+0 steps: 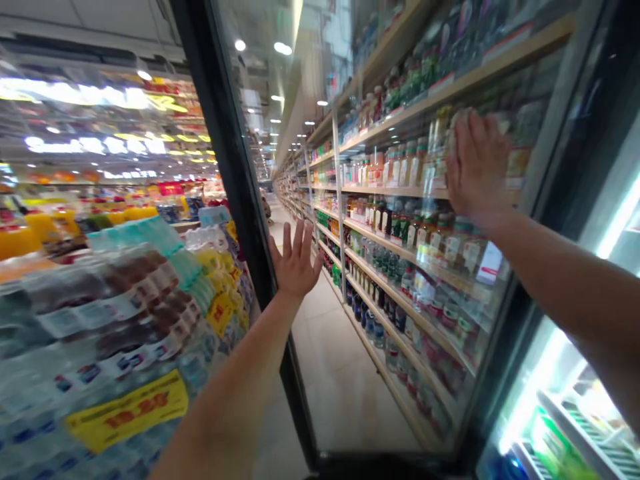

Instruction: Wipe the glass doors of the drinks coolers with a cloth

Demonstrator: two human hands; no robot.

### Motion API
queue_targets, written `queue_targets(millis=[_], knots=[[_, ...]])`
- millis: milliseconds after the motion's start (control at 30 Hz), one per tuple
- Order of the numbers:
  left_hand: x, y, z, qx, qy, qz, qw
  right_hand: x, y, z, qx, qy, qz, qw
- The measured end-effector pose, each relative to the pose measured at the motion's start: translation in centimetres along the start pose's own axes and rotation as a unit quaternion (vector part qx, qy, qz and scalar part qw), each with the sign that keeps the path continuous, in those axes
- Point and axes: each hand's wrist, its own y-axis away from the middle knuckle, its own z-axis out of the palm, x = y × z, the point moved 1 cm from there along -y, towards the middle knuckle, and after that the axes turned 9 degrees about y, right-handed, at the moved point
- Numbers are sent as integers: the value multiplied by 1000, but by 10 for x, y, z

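Location: a supermarket aisle with a pale tiled floor (335,373), round ceiling lights (283,48) and lit signage at far left. Principal surface: a glass door (380,333) of a chilled cabinet, standing swung out across the middle of the view, edged by a black frame (225,147) that runs diagonally from top centre to bottom centre. Left hand (296,261): released, fingers spread and pointing up, palm turned to the glass just beside the frame; holds nothing. Right hand (475,167): released, fingers together and flat against the upper right part of the pane; holds nothing, slightly blurred. Seen through the pane: long wooden shelves (400,190) in several tiers, stocked with rows of bottles and jars, receding down the aisle. Left of the frame: stacked packs of bottled water (125,313) in clear wrap, bearing a yellow price tag (127,410), with orange drink bottles (30,237) behind them. Lower right: the lit cabinet interior (565,400) with a white wire shelf (590,427) and green packages, partly hidden by the right forearm. The door stands between the person and the aisle shelving.
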Motion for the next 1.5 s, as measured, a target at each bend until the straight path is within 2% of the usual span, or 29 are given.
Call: queue_targets(millis=[67,133,200,233,267,333,400,467,500,533,567,633,700,733,767,867,933,1000,1100,1133,1167,1200,1300,1367,1400,1433,1500], knots=[[1,1,-2,-1,12,-2,1000,-22,39,9,-6,3,-44,999],[1,2,-4,-3,24,-1,1000,-52,80,17,-24,-14,-162,986],[2,2,-6,-9,36,0,999,-74,105,19,-91,-53,-311,945],[2,2,-6,-12,43,-1,999,-79,109,19,-124,-65,-353,925],[2,1,-7,-14,50,-3,999,-79,106,17,-151,-69,-363,917],[2,0,-8,-16,64,-10,998,-69,91,12,-156,-50,-292,942],[2,0,-8,-14,78,-14,997,-54,78,8,-104,-11,-154,983],[2,1,-9,-10,88,-13,996,-47,85,7,-37,28,-46,998],[2,1,-9,-8,90,-11,996,-48,95,7,-16,44,-30,998],[3,2,-9,-6,91,-8,996,-52,109,8,-7,54,-44,998],[3,2,-9,-3,91,-5,996,-59,123,9,-11,56,-88,994],[3,3,-9,4,92,3,996,-75,144,11,-51,45,-219,973],[2,3,-8,12,95,8,995,-87,143,11,-92,27,-298,950],[2,3,-8,15,97,8,995,-91,134,10,-99,23,-295,950],[1,3,-8,16,99,7,995,-95,122,10,-94,22,-263,960],[1,3,-8,11,102,1,995,-105,91,10,-42,24,-93,995],[1,3,-8,7,104,1,995,-118,93,13,-32,20,-44,998],[0,2,-8,4,108,4,994,-133,110,16,-67,0,-109,992],[-2,2,-6,6,112,7,994,-144,128,19,-132,-42,-283,949],[-3,2,-4,9,112,8,994,-143,125,19,-136,-43,-308,941],[-4,1,-2,12,112,8,994,-139,116,19,-125,-35,-303,944],[-5,1,0,15,111,9,994,-134,104,19,-106,-20,-268,957],[-9,-1,6,22,109,15,994,-123,71,21,-46,17,-103,993],[-11,-2,9,24,106,18,994,-125,73,24,-41,14,-52,998],[-12,-3,11,23,106,18,994,-129,82,27,-50,5,-67,997],[-13,-3,12,23,106,18,994,-133,94,29,-66,-9,-111,992],[-15,-4,15,24,109,18,994,-139,118,33,-107,-43,-253,961]])
